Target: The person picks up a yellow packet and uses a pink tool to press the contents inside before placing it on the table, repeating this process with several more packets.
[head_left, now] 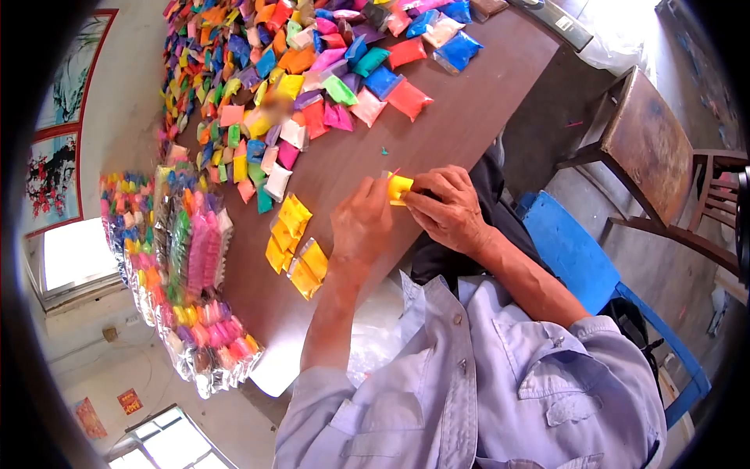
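Observation:
Close to the table edge, my left hand and my right hand pinch a small yellow packet between them. Its ends are hidden by my fingers, and a thin pink bit shows at its upper side. Left of my left hand lies a small group of flat yellow packets, with more yellow packets just below. A tiny green piece rests on the brown table beyond my hands.
A big heap of colourful small packets covers the table's far left. Clear bags of coloured packets stand along the left side. To the right are a blue chair and a wooden stool.

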`<action>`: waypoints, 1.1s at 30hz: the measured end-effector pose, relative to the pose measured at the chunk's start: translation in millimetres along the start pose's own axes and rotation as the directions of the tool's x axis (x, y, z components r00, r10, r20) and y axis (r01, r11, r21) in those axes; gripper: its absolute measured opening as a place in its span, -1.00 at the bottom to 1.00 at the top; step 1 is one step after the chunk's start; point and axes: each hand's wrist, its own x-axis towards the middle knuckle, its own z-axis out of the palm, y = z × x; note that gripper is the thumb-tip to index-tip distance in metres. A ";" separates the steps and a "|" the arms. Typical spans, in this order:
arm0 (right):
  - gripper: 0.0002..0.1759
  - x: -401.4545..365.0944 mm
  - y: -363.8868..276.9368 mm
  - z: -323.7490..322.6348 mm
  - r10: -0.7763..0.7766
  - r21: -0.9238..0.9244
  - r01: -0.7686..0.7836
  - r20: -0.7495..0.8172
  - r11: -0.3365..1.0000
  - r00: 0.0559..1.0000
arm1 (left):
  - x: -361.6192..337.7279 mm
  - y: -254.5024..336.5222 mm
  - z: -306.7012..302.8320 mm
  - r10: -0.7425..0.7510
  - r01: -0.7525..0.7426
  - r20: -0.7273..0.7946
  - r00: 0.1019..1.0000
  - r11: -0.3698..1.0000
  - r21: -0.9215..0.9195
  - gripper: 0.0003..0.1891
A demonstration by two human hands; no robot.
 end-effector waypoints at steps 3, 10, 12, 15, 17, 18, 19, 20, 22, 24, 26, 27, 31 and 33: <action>-0.74 -3.6 1.5 -0.3 0.013 0.014 -0.013 0.039 1.000 0.999 | 1.6 7.7 -3.6 0.036 -0.039 -0.055 0.998 0.998 -0.056 -0.95; -0.74 1.4 -1.8 -0.3 0.000 -0.004 0.000 0.032 1.000 0.999 | -1.3 2.5 1.7 0.010 -0.013 -0.020 1.000 0.992 -0.126 -0.92; -0.75 0.7 -2.2 -0.2 0.010 -0.004 -0.010 0.038 1.000 0.999 | 2.9 2.3 0.7 -0.031 0.028 -0.025 0.999 0.990 -0.135 -0.94; -0.76 -0.3 -1.4 -3.0 0.027 0.007 -0.027 0.052 1.000 0.998 | 5.8 7.6 -6.5 -0.057 0.052 -0.023 0.998 0.983 -0.176 -0.94; -0.76 -2.7 -0.7 -0.3 0.032 0.004 -0.032 0.039 0.999 0.999 | 2.2 10.7 -6.3 -0.051 0.048 -0.009 0.999 0.977 -0.207 -0.94; -0.76 -2.6 -0.4 1.4 0.027 0.006 -0.027 0.027 1.000 0.999 | 0.8 11.9 -3.6 -0.039 0.033 -0.022 0.999 0.973 -0.229 -0.95; -0.76 -2.6 -1.9 1.8 0.028 0.010 -0.029 0.031 1.000 0.999 | -1.5 12.6 -2.5 -0.030 0.020 -0.036 0.999 0.968 -0.250 -0.95; -0.76 -0.8 -2.6 1.3 0.025 0.003 -0.025 0.032 1.000 0.999 | -1.1 12.4 -3.0 -0.034 0.023 -0.036 0.999 0.968 -0.250 -0.95; -0.76 1.2 -2.9 0.1 0.017 -0.006 -0.017 0.032 1.000 0.999 | 3.3 12.3 -4.2 -0.076 0.076 0.007 0.997 0.971 -0.225 -0.97; -0.76 1.4 -2.9 -1.1 0.023 -0.009 -0.023 0.057 1.000 0.998 | 7.0 7.0 -1.1 -0.089 0.084 -0.014 0.996 0.975 -0.206 -0.98; -0.76 -0.2 -2.4 -0.7 0.027 -0.002 -0.027 0.050 1.000 0.998 | 7.9 4.0 -1.5 -0.093 0.086 -0.025 0.995 0.978 -0.188 -0.98; -0.76 -1.0 -1.4 -1.0 0.032 0.005 -0.032 0.047 0.999 0.998 | 7.8 4.0 -2.7 -0.085 0.077 -0.028 0.996 0.974 -0.215 -0.98; -0.76 -3.0 -1.8 1.1 0.034 0.014 -0.035 0.035 0.999 0.999 | 0.4 17.8 -9.1 -0.063 0.058 -0.011 0.998 0.966 -0.251 -0.98; -0.76 -1.2 -2.9 1.6 0.027 -0.002 -0.027 0.028 1.000 0.999 | -2.4 16.3 -7.1 -0.090 0.087 0.002 0.996 0.962 -0.259 -0.98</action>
